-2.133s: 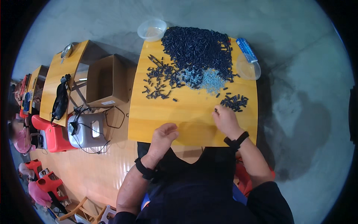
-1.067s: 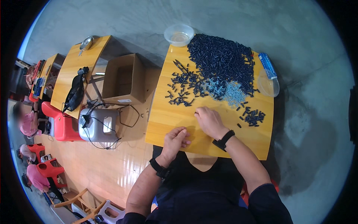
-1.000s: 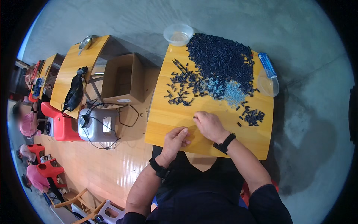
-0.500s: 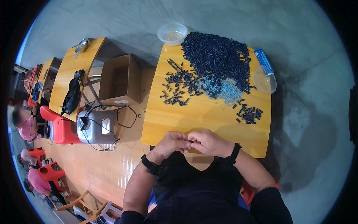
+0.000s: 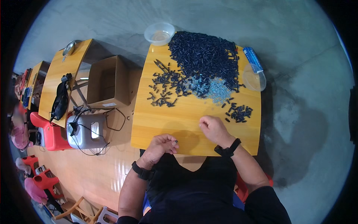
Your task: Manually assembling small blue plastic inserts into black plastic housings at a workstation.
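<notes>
Near the front edge of the wooden table (image 5: pixel 156 125), my left hand (image 5: pixel 161 147) pinches a small dark cylindrical piece (image 5: pixel 176 141) between thumb and fingertips. My right hand (image 5: pixel 214 128) is over the table to the right, its fingers curled together; whatever they may hold is hidden. Beyond it lie small light-blue, shiny pieces (image 5: pixel 217 90), too fine to name. A large heap of short black cylindrical pieces (image 5: pixel 203 52) covers the back of the table. A smaller group of black pieces (image 5: pixel 239 113) sits at the right, and others (image 5: pixel 164 100) are scattered at the left.
Dark snips (image 5: pixel 162 65) lie left of the heap. A clear plastic bowl (image 5: pixel 159 33) stands at the back left corner. At the right edge are a blue box (image 5: pixel 253 59) and a clear round container (image 5: pixel 254 80). An open cardboard box (image 5: pixel 108 82) and a grey stool (image 5: pixel 86 130) stand left.
My hands were together at the table's front edge and have parted. The right one has moved forward and right, while the left keeps the small dark piece. The view has shifted slightly.
</notes>
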`<state>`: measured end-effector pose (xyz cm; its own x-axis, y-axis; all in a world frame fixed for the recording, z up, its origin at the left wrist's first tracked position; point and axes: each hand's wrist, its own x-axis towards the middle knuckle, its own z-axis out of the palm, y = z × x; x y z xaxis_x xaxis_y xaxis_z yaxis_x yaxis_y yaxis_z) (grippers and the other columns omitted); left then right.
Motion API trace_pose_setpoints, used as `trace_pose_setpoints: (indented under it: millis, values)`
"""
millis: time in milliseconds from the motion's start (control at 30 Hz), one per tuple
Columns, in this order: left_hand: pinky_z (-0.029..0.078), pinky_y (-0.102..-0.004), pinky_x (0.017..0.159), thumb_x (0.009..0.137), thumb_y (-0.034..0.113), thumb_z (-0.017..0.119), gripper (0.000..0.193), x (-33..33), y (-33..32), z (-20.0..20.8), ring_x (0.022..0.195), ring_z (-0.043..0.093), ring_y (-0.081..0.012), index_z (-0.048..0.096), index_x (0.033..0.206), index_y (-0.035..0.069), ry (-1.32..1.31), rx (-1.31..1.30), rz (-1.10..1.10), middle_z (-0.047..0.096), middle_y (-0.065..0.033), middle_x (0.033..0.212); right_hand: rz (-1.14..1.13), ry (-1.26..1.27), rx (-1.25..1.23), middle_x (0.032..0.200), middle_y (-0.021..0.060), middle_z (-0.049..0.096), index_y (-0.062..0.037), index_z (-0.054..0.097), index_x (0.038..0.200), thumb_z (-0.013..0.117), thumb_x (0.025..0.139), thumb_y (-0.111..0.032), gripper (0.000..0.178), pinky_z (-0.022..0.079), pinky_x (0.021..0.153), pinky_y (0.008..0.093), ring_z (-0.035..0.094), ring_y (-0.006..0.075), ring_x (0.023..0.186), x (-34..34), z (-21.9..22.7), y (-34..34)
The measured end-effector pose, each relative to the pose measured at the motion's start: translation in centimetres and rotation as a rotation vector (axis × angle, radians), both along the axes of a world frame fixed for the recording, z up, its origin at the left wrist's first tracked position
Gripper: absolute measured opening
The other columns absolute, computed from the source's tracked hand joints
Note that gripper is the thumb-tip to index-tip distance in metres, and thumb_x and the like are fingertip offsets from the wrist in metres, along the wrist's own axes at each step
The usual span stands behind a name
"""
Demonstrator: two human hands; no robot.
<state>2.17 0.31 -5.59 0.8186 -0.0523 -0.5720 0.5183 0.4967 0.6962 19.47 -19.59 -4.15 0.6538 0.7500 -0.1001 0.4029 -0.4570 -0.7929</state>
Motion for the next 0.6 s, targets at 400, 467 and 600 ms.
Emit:
trace_pose_setpoints:
  millis: [400,467,600]
  values:
    - [0.053,-0.0258,0.067,0.093,0.008,0.054,0.015,-0.2,-0.6,-0.1,0.074,0.066,-0.0166,0.058,0.106,0.001,-0.048,0.062,0.074,0.066,-0.0098,0.089,-0.237,-0.351,-0.147,0.077,0.0176,0.06,-0.0004,0.058,0.084,0.06,0.081,-0.01,0.01,0.047,0.065,0.0449,0.06,0.0371,0.074,4.1,-1.0,-1.2]
    - [0.053,-0.0256,0.068,0.093,0.009,0.054,0.017,0.0,-0.7,0.0,0.076,0.066,-0.0164,0.057,0.108,0.0,-0.076,0.074,0.092,0.066,-0.0098,0.09,-0.237,-0.36,-0.169,0.079,0.0177,0.061,-0.0004,0.058,0.085,0.06,0.082,-0.01,0.01,0.047,0.065,0.0452,0.06,0.0373,0.074,4.1,-1.0,-1.2]
    - [0.054,-0.0275,0.07,0.092,0.005,0.056,0.012,0.1,-0.8,0.3,0.077,0.066,-0.0178,0.058,0.103,0.001,-0.085,0.078,0.13,0.066,-0.0099,0.09,-0.268,-0.332,-0.204,0.081,0.0175,0.061,-0.0014,0.059,0.085,0.059,0.082,-0.012,0.011,0.047,0.065,0.0454,0.06,0.037,0.075,3.8,-1.4,-1.0]
